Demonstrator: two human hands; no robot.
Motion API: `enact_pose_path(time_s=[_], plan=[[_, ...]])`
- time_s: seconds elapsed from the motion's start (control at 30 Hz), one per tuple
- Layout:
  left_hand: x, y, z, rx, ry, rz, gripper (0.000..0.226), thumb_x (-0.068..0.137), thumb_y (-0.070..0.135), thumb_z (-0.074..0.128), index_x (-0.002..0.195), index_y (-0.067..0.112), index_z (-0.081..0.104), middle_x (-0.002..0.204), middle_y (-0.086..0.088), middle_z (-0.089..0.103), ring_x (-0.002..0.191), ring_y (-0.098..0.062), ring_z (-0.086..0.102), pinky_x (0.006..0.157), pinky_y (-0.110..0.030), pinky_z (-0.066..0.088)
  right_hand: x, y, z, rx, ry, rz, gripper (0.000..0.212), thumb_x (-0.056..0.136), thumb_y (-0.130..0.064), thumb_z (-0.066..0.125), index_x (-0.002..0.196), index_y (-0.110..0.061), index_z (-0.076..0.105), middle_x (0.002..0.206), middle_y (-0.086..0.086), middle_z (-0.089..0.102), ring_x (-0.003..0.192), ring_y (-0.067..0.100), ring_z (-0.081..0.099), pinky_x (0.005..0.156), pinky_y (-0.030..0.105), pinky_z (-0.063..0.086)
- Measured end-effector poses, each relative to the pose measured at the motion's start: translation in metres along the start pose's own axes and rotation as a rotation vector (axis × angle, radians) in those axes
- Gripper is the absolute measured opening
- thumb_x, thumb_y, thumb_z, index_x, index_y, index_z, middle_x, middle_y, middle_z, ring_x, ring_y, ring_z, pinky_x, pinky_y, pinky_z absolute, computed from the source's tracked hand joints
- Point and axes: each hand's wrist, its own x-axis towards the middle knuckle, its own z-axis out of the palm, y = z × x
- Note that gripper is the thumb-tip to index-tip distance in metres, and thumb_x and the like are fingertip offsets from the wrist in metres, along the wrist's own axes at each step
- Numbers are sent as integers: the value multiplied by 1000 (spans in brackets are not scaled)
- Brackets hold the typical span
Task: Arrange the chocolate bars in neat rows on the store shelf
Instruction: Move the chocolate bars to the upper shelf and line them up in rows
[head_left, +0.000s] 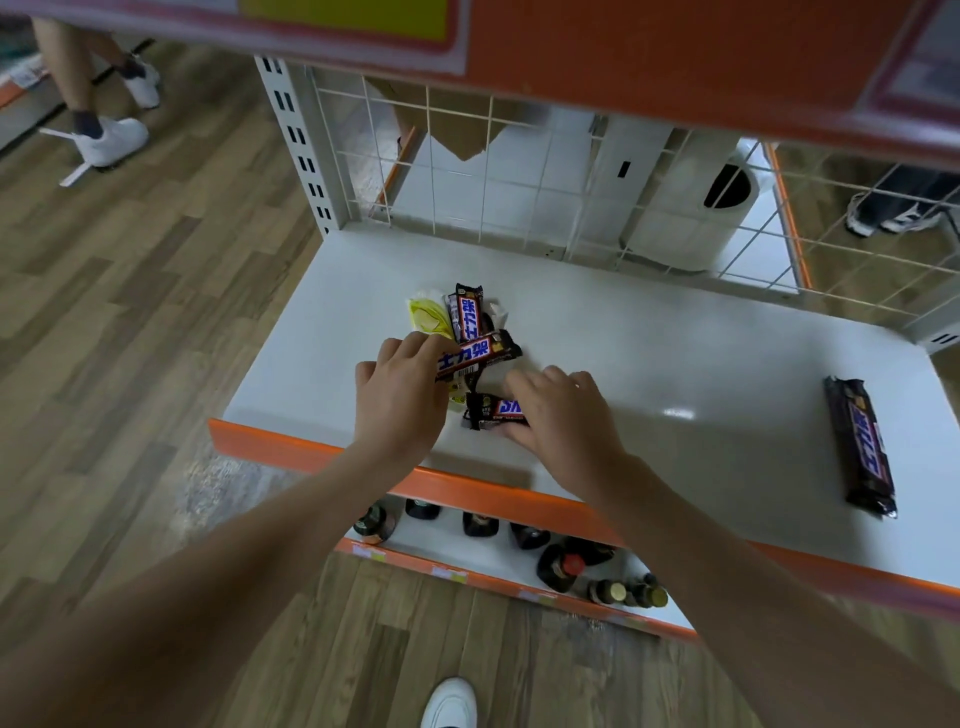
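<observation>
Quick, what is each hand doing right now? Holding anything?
Left hand: grips a chocolate bar from the pile.
Right hand: fingers curled over another chocolate bar lying on the shelf, holding it.

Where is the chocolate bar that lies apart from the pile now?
In the head view, the lone chocolate bar lies flat on the white shelf, at its right end near the orange front edge, well to the right of the right hand.
</observation>
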Motion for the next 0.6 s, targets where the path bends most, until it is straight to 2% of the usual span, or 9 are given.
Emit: enact_pose_path(time_s=[0.07,0.13,0.2,0.23,0.33,0.43,0.5,0.6], plan=[[-2,1,1,3,10,4,41,87,6,53,123,24,51,122,3,55,112,-23,45,85,-36,31,-2,1,-3,93,-6,18,37,73,-42,75,82,-10,60,67,3,59,63,24,56,56,28,34],[-2,1,3,-6,21,-2,41,86,4,53,122,24,52,121,3,55,111,-23,45,84,-36,31,-1,6,-8,220,-83,150,35,90,-43,55,87,-9,58,71,4,57,69,24,55,58,28,32],[-2,2,4,-15,30,-3,42,86,2,52,122,23,53,122,2,56,112,-24,45,84,-37,30,2,12,-12,290,-99,261,39,96,-40,45,82,-6,57,69,3,47,69,25,51,59,28,30],[-2,3,5,-16,32,-3,42,85,1,51,121,23,53,122,2,56,112,-24,45,84,-37,30,2,16,-12,291,-86,297,38,97,-39,44,80,-7,56,70,2,45,69,24,50,60,28,31],[-2,4,6,-6,35,1,44,85,0,50,122,23,53,122,2,55,112,-24,44,84,-37,29,0,27,-9,290,-65,384,26,96,-37,48,92,-12,56,78,3,60,73,21,57,62,28,39],[-2,4,6,-10,34,1,43,86,0,50,122,24,53,123,2,55,113,-23,44,85,-37,29,-7,35,-6,282,-100,445,19,96,-36,47,93,-19,56,81,0,66,76,21,61,64,28,45],[-3,3,6,-10,28,6,42,87,2,51,123,25,52,123,3,55,113,-23,45,86,-37,29,-14,38,-7,306,-92,442,21,95,-41,46,93,-22,56,84,-5,66,79,18,61,66,28,46],[-2,2,6,-5,28,9,42,87,3,51,123,26,52,122,4,56,114,-22,45,86,-37,29,-24,41,-16,349,-141,372,33,82,-55,58,98,-27,53,88,-13,59,81,10,56,66,26,38]])
